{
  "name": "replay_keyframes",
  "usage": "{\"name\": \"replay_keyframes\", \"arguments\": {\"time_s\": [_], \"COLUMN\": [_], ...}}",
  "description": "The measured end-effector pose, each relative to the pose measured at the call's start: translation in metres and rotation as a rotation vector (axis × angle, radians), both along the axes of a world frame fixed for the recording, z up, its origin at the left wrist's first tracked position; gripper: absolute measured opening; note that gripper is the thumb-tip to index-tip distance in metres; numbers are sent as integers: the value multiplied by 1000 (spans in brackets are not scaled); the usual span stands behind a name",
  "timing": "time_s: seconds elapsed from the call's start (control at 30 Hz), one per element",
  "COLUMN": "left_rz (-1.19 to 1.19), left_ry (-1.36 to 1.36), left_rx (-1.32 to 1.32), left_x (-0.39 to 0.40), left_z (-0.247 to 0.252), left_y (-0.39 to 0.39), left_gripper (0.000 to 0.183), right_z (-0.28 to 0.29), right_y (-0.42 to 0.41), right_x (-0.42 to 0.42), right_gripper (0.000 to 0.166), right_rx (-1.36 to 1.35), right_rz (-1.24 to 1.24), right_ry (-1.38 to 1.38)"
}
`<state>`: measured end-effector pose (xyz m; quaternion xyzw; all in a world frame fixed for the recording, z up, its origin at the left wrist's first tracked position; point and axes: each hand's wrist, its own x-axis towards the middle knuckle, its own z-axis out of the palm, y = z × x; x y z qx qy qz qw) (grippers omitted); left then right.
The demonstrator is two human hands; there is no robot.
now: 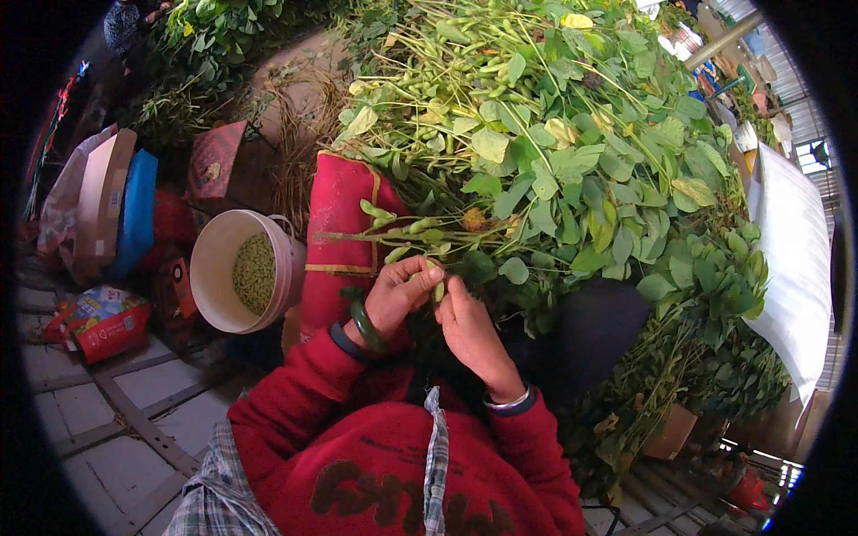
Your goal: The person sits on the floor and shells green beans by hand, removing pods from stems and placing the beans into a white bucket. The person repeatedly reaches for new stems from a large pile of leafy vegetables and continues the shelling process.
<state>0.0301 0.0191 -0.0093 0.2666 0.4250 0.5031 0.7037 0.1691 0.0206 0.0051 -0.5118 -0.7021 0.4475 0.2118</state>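
Between the fingers of both hands is a green soybean pod. My left hand, with a dark green bangle at its wrist, pinches it from the left. On its other side the thumb and fingers of my right hand close on the pod's lower end. Just above the hands, a cut soybean stem bearing pods lies across a red cloth with yellow trim. A large heap of soybean plants spreads beyond. To the left stands a white bucket with shelled green beans inside.
A red printed bag lies on the tiled floor at left. Behind it stand a cardboard box and a blue container. A white sheet hangs at right. Another person is partly visible at the top left.
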Motion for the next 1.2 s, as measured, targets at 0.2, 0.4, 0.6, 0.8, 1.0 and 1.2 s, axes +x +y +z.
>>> {"name": "replay_keyframes", "arguments": {"time_s": [0.2, 0.4, 0.6, 0.8, 1.0, 1.2], "left_rz": [74, -131, -217, -172, -76, -107], "left_ry": [64, -3, 85, -80, -137, -234], "left_rx": [63, 22, 117, 8, -56, -137], "left_x": [7, -13, -13, -6, 2, -6], "left_z": [12, 4, 5, 16, -2, -20], "left_y": [-1, 3, 1, -5, -11, -15], "left_gripper": [15, 14, 15, 15, 20, 18], "right_z": [11, 5, 8, 7, 30, 50], "right_y": [-1, 0, 2, 4, -9, 20], "right_x": [-2, 2, 5, 7, -19, -26], "right_gripper": [10, 10, 12, 13, 22, 25], "right_rx": [-115, -80, -75, 113, 209, 287], "right_rz": [-34, 3, -42, -77, -86, -52], "right_ry": [70, -7, 53, -131, -470, -469]}}
